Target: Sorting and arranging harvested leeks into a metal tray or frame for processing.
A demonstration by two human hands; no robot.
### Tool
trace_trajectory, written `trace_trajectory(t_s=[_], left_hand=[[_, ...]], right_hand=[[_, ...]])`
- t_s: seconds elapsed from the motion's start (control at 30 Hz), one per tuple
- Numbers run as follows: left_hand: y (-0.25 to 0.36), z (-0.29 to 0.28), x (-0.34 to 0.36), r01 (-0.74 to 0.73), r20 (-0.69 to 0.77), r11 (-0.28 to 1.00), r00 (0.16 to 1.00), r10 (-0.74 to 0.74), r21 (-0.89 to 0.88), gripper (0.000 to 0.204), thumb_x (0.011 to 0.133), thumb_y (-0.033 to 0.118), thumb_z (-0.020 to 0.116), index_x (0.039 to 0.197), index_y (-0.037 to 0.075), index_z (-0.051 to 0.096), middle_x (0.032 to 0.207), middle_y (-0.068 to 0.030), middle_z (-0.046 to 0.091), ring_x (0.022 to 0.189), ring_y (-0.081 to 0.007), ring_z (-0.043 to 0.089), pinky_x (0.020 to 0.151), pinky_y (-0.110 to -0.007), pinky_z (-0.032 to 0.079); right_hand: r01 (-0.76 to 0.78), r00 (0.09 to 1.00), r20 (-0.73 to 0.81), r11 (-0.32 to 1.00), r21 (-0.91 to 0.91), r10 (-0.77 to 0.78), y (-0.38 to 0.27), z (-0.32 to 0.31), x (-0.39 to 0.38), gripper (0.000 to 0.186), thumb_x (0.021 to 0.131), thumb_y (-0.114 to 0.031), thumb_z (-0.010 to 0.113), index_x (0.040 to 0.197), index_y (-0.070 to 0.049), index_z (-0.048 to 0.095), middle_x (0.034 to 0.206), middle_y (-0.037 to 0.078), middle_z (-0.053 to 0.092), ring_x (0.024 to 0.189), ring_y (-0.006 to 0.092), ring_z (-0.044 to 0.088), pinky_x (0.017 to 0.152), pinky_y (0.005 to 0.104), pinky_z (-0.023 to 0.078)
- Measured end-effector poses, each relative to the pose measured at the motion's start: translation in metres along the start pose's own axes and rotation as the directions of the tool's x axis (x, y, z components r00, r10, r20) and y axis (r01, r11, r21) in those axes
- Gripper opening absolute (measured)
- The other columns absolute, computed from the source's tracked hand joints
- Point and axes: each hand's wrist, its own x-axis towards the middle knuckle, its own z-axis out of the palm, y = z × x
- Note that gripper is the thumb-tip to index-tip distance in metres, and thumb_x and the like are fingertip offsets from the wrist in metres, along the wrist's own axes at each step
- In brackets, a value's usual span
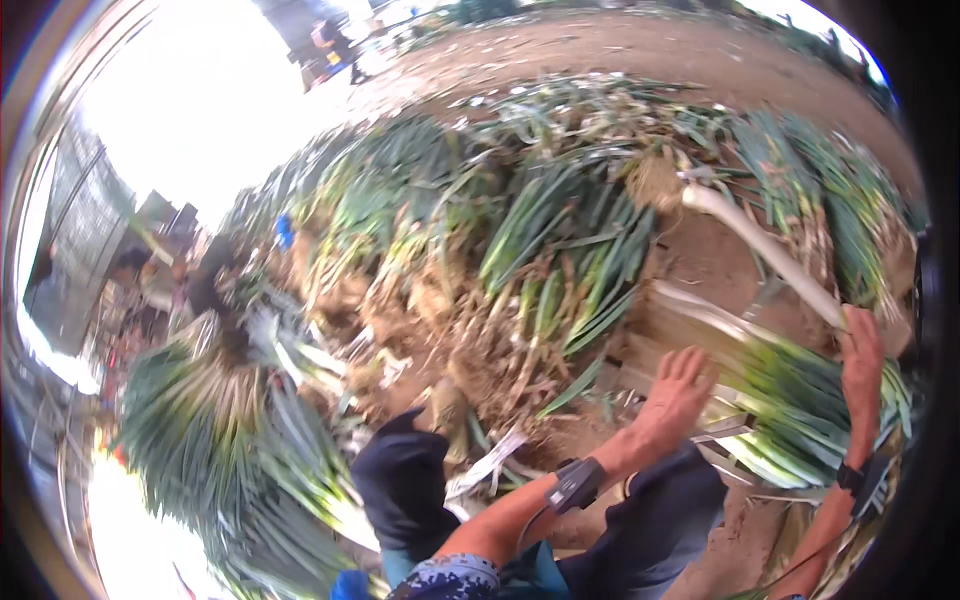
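My right hand [860, 345] grips the lower end of a long leek [755, 245], whose white shaft slants up to the left. My left hand [675, 395] is open, fingers stretched out, just left of a bundle of trimmed leeks [785, 405] with white shafts and green leaves; whether it touches them I cannot tell. That bundle lies on a wooden support at the right, partly blurred.
Heaped leeks with dry roots [530, 230] cover the dirt ground ahead. A big bundle [200, 430] lies at the left. My dark-trousered legs [400, 470] are below. A person [335, 45] is in the distance; another co-worker [170, 270] seems to work at the far left.
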Motion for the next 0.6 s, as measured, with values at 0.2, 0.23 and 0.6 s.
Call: trace_trajectory(t_s=[0.2, 0.23, 0.6], left_hand=[[0.007, -0.234, -0.075, 0.114, -0.405, 0.909, 0.912, 0.065, 0.401, 0.069, 0.085, 0.028, 0.075, 0.144, 0.002, 0.049, 0.15, -0.028, 0.04, 0.145, -0.0476, 0.032, 0.121, -0.063, 0.022], [-0.003, -0.268, -0.104, 0.202, -0.364, 0.864, 0.931, -0.023, 0.462, 0.074, 0.085, 0.031, 0.076, 0.146, 0.002, 0.046, 0.151, -0.0275, 0.039, 0.146, -0.0467, 0.03, 0.122, -0.062, 0.02], [0.015, -0.306, -0.455, 0.878, -0.378, 0.461, 0.387, -0.841, -0.127, 0.018, 0.093, 0.021, 0.072, 0.101, 0.008, 0.063, 0.085, -0.0193, 0.068, 0.082, -0.042, 0.068, 0.067, -0.047, 0.053]], right_hand=[[0.4, 0.905, 0.053, 0.887, 0.232, -0.422, -0.193, -0.005, 0.052, 0.043, 0.087, 0.012, 0.055, 0.129, 0.004, 0.061, 0.117, 0.021, 0.062, 0.11, 0.0394, 0.059, 0.099, 0.0439, 0.046], [0.492, 0.856, 0.054, 0.843, 0.216, -0.514, -0.233, -0.001, 0.058, 0.038, 0.087, 0.01, 0.056, 0.124, 0.005, 0.063, 0.112, 0.021, 0.063, 0.105, 0.0394, 0.06, 0.094, 0.0448, 0.048], [0.905, 0.306, -0.386, 0.141, 0.401, -0.87, -0.596, 0.026, 0.043, 0.019, 0.08, -0.002, 0.072, 0.099, 0.0, 0.07, 0.095, 0.013, 0.068, 0.097, 0.0317, 0.067, 0.092, 0.044, 0.052]])
